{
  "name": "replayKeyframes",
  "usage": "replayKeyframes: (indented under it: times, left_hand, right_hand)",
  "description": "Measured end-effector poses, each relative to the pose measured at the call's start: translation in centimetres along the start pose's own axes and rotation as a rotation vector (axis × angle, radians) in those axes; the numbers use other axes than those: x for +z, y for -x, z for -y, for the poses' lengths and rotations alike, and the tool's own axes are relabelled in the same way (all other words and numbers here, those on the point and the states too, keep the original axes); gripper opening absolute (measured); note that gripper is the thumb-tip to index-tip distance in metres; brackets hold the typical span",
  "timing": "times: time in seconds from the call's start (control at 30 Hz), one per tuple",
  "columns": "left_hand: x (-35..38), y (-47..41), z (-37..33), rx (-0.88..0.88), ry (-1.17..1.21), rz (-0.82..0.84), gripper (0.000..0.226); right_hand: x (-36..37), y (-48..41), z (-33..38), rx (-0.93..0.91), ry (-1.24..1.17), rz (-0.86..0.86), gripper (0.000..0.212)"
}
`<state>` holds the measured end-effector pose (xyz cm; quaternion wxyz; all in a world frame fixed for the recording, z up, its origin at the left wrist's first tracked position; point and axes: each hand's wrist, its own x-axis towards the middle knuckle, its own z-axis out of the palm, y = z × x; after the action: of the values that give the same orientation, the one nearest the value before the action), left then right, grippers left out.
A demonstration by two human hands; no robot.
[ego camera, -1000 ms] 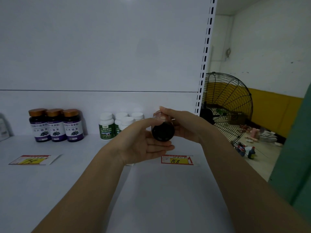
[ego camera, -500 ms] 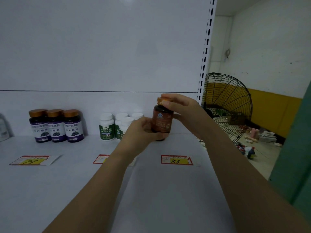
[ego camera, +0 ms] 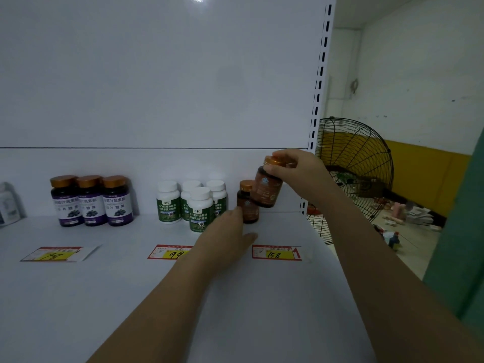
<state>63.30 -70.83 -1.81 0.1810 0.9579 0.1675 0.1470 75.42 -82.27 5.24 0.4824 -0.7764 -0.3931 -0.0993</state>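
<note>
My right hand [ego camera: 296, 174] grips a brown bottle [ego camera: 268, 189] by its gold cap, holding it tilted just above the white shelf [ego camera: 262, 297] near the back right. A second, smaller-looking brown bottle [ego camera: 248, 205] stands on the shelf just left of it. My left hand [ego camera: 227, 234] reaches toward that standing bottle, with fingertips at its left side and the thumb spread out on the right; it holds nothing.
Several green-labelled white bottles [ego camera: 200, 209] stand left of the brown ones, and three purple-labelled bottles [ego camera: 91, 201] further left. Price tags [ego camera: 276, 252] lie along the shelf. The shelf's upright post [ego camera: 318, 100] bounds the right side, with a black fan [ego camera: 353, 176] beyond it.
The held bottle has moved right and back toward the shelf, now in my right hand alone. My left hand let go of it and dropped toward the standing brown bottle.
</note>
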Motion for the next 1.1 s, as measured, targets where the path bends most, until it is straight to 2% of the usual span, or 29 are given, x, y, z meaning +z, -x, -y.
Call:
replayKeyframes:
  times: [0.13,0.37,0.53,0.63,0.83,1.1]
  left_hand:
    - [1.9,-0.2,0.6,-0.041,-0.17,0.169,0.059]
    - [3.6,-0.8,2.1,-0.001,-0.38,0.258,0.07]
    - [3.4,-0.5,1.6,-0.045,-0.309,0.253,0.076]
    - [3.3,-0.5,1.5,-0.032,-0.338,0.265,0.076]
    - [3.5,-0.7,1.9,0.002,-0.396,0.308,0.071]
    - [3.6,-0.7,1.7,0.02,-0.432,0.226,0.076]
  right_hand:
    - [0.3,-1.0,-0.6,0.035,0.202,-0.078,0.043]
    - [3.7,-2.3,-2.4,0.126,0.309,0.058,0.031]
    - [4.8,-1.6,-3.8,0.107,0.303,0.068,0.038]
    - [4.7,-1.8,-4.0,0.11,0.31,0.081,0.044]
    - [4.9,-1.8,-4.2,0.12,0.332,0.124,0.041]
    - [4.1,-1.0,-3.6,0.143,0.4,0.159,0.054]
